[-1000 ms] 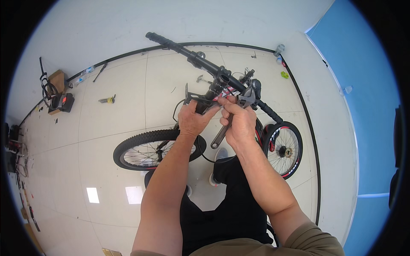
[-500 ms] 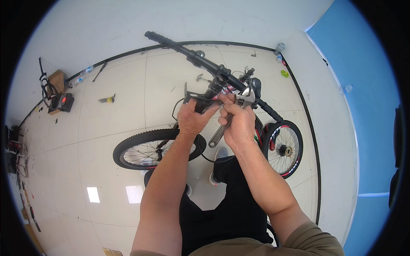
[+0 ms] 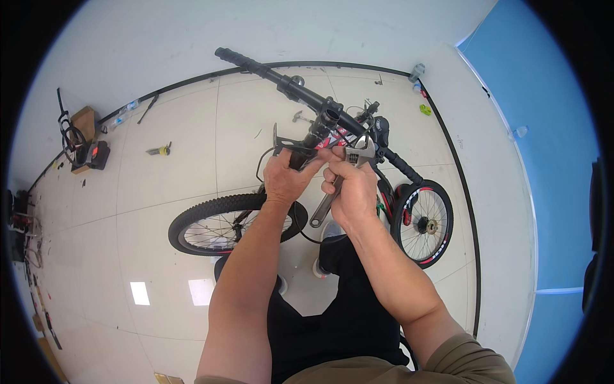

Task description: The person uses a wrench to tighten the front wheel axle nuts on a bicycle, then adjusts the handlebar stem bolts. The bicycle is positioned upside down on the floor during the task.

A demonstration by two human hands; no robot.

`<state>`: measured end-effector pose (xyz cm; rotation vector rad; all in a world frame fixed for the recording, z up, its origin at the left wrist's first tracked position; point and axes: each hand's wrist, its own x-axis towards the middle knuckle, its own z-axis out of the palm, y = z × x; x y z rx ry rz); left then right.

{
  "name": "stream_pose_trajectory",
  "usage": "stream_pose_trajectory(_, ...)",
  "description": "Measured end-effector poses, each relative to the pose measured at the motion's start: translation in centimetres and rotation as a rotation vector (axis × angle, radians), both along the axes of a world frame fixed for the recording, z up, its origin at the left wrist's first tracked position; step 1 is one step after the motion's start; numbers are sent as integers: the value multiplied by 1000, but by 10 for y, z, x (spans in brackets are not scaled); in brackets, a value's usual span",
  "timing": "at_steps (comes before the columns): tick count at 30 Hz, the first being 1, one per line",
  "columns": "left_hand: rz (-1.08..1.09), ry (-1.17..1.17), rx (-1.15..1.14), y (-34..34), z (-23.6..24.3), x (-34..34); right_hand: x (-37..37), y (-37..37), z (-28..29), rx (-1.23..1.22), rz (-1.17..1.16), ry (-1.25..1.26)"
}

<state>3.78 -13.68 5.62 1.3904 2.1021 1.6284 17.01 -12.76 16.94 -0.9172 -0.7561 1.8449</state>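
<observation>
A bicycle stands before me, its black handlebar (image 3: 307, 96) slanting across the upper middle. My left hand (image 3: 285, 182) is closed round the black tube (image 3: 312, 141) below the handlebar, beside a black bracket (image 3: 279, 139); its thumb and a fingertip reach right. My right hand (image 3: 353, 189) grips a silver adjustable wrench (image 3: 327, 206), handle pointing down toward my feet. The wrench's jaw lies close to the left fingertips; what sits in the jaw, if anything, is hidden. A black cable loops below my hands.
One knobbly wheel (image 3: 214, 200) is at left, another wheel (image 3: 425, 225) at right. On the tiled floor lie a hammer (image 3: 298, 116), a yellow-handled tool (image 3: 160, 150) and a black toolbox (image 3: 97, 154) beside a cardboard box. Bottles (image 3: 417, 72) stand by the far wall.
My right hand and the wrench have shifted slightly left, with the jaw a little lower. The left hand keeps its grip, almost unmoved.
</observation>
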Motion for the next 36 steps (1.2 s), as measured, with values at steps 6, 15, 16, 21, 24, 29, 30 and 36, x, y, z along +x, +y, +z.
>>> stream_pose_trajectory(6, 0, -17, -26, 1, -4, 2, 45, -22, 30, 19, 77, 129)
stream_pose_trajectory(15, -36, -51, -40, -2, -10, -4, 216, -40, 14, -118, -258, -298)
stream_pose_trajectory(16, -65, -105, -42, -1, -6, -1, 241, -44, 9, -176, -313, -345)
stream_pose_trajectory(21, -113, -307, 0, -6, 3, 4, 321, -67, -31, -370, -448, -84)
stream_pose_trajectory(24, 72, -247, 61, -10, 13, 13, 309, -74, -44, -404, -457, -23)
stream_pose_trajectory(29, 327, 0, 156, -30, 47, 37, 286, -91, -71, -477, -368, 115)
stream_pose_trajectory(30, 317, 189, 175, -32, 57, 39, 284, -94, -68, -488, -334, 76)
stream_pose_trajectory(36, 71, 519, -48, -25, 72, 5, 255, -104, -68, -564, -234, 135)
